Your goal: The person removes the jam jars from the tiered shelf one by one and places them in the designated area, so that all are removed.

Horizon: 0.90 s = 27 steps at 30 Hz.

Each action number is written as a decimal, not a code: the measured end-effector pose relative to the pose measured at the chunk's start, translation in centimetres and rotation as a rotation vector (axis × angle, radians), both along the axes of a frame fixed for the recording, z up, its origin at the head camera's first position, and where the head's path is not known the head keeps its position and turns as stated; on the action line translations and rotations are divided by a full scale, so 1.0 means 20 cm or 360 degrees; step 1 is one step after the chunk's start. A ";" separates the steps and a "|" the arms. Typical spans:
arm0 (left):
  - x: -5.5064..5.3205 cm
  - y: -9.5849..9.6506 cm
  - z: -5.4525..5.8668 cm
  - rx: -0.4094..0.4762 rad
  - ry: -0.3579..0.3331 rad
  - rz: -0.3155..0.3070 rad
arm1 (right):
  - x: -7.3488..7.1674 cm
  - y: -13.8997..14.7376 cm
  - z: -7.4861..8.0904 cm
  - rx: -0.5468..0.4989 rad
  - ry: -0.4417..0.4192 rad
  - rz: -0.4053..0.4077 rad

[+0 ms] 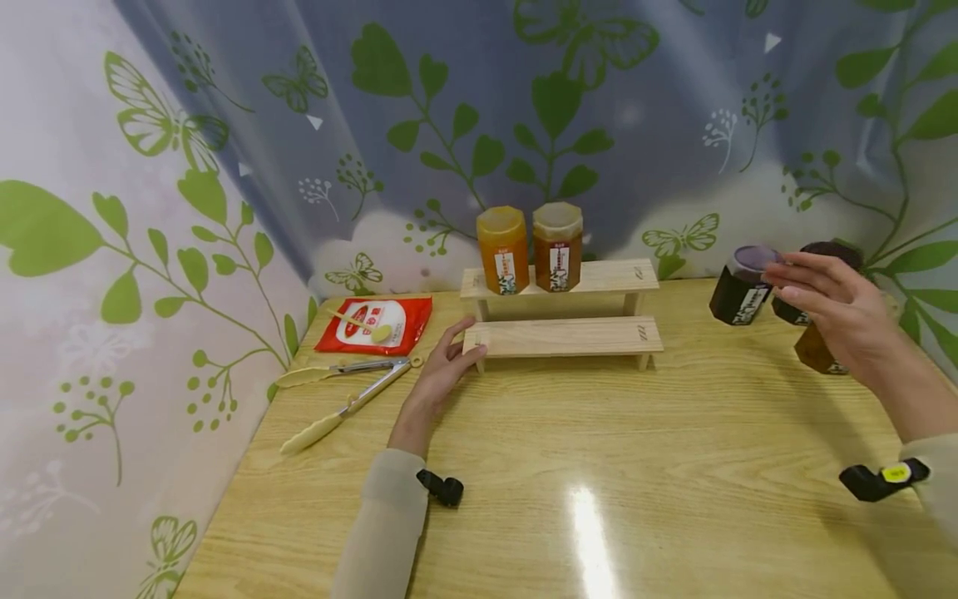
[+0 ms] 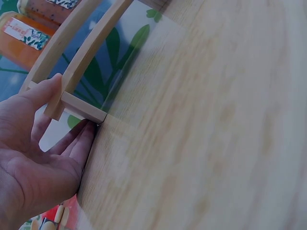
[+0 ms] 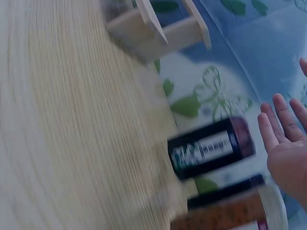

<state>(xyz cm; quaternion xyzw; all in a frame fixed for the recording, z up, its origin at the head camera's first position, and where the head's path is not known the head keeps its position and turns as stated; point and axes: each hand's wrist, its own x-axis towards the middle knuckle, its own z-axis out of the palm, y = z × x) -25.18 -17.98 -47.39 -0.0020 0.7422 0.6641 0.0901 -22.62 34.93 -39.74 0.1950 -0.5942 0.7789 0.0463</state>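
Observation:
My left hand (image 1: 440, 378) grips the left end of the lower board (image 1: 561, 336) of a two-step wooden rack. In the left wrist view its thumb lies against the board's end, and the other fingers reach beside the rack's leg (image 2: 82, 106). An orange jar (image 1: 503, 254) and an amber-brown jar (image 1: 557, 249) stand on the upper board (image 1: 609, 276). On the right, my right hand (image 1: 849, 312) hovers with fingers extended near a dark jar with a purple lid (image 1: 737, 291). The right wrist view shows the fingers apart from that jar.
Partly hidden by my right hand are another dark jar (image 1: 789, 309) and a brown jar (image 1: 817, 349). Left of the rack lie a red-and-white packet (image 1: 407, 320) with a small spoon (image 1: 380, 334) on it, and tongs (image 1: 318, 433). A patterned curtain (image 1: 659, 125) hangs behind the table.

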 end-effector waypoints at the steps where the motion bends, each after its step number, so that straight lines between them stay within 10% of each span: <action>1: 0.00 0.00 0.00 0.0003 0.0003 0.0001 | -0.01 -0.03 0.00 -0.0001 0.0007 0.0038; 27: 0.00 -0.01 -0.01 -0.0030 0.0025 -0.0023 | -0.24 -0.70 0.05 0.0241 -0.0134 0.0160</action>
